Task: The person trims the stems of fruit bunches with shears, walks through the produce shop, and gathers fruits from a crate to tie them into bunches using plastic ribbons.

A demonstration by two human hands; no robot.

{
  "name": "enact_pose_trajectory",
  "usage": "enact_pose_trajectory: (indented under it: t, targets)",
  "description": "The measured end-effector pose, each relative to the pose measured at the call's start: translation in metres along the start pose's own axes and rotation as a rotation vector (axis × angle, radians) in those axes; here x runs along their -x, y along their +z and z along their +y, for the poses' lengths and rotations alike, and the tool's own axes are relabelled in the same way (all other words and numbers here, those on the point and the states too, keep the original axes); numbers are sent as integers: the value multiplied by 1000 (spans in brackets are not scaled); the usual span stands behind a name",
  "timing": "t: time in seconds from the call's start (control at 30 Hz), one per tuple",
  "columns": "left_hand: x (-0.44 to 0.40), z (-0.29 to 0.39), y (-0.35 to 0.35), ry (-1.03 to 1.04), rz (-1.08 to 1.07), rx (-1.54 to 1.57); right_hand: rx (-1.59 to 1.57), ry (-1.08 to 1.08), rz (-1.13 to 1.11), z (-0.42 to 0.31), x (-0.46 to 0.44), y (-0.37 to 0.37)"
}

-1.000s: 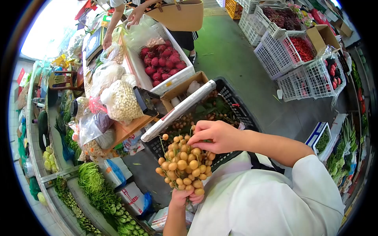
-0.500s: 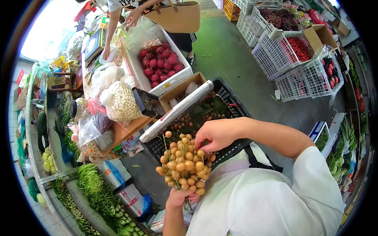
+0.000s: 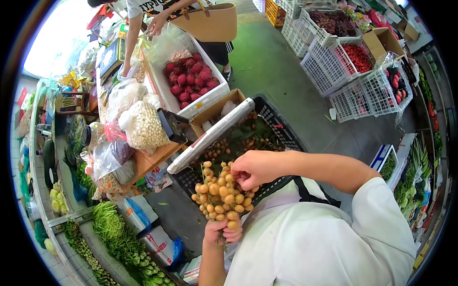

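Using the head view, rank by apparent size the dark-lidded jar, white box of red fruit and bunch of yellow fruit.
1. White box of red fruit
2. Bunch of yellow fruit
3. Dark-lidded jar

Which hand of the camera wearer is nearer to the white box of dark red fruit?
Right. The right hand is at the upper right of the fruit bunch, below the white box in the picture; the left hand holds the bunch from underneath, farther off.
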State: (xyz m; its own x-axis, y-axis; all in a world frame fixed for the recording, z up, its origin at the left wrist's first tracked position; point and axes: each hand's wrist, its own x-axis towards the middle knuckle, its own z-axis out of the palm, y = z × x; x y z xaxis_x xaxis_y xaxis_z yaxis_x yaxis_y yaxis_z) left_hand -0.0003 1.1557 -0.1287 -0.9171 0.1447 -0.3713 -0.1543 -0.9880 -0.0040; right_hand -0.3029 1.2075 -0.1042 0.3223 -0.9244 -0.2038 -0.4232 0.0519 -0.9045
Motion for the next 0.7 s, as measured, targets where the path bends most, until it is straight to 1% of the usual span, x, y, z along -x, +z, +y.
enact_pose_trajectory:
  t: [0.07,0.1,0.17,0.2,0.23,0.3,0.33,0.37,0.4,0.53,0.6,0.63,0.67,0.7]
  targets:
    - [0,0,-2,-42,-8,-8,-222,97,147,0,4,11]
    - [0,0,-3,-42,-10,-9,-220,97,148,1,5,17]
    - [-1,-1,-4,-37,-46,2,-361,173,302,4,6,30]
    - [-3,-1,-3,-37,-50,1,-397,187,343,5,5,36]
    - [-4,-1,-1,-30,-40,-2,-394,188,344,4,5,39]
    - [-7,0,1,-25,-32,-5,-397,231,447,2,4,43]
    - [-9,1,1,-14,12,-16,-394,232,447,4,4,47]
    - [-10,2,-1,-1,58,-26,-221,154,562,9,1,53]
    - [-13,0,-8,3,13,12,-46,73,671,13,-2,58]
    - [-19,3,-2,1,44,66,-107,130,686,19,-2,63]
    - [-22,2,-3,1,19,103,-294,300,679,16,-2,64]
    - [-24,1,-5,2,-6,138,-294,302,682,16,-2,64]
    - [-26,-1,-8,-1,-6,138,-374,366,655,16,-3,63]
    - [-28,-3,-12,-3,-56,187,-456,429,628,16,-3,63]
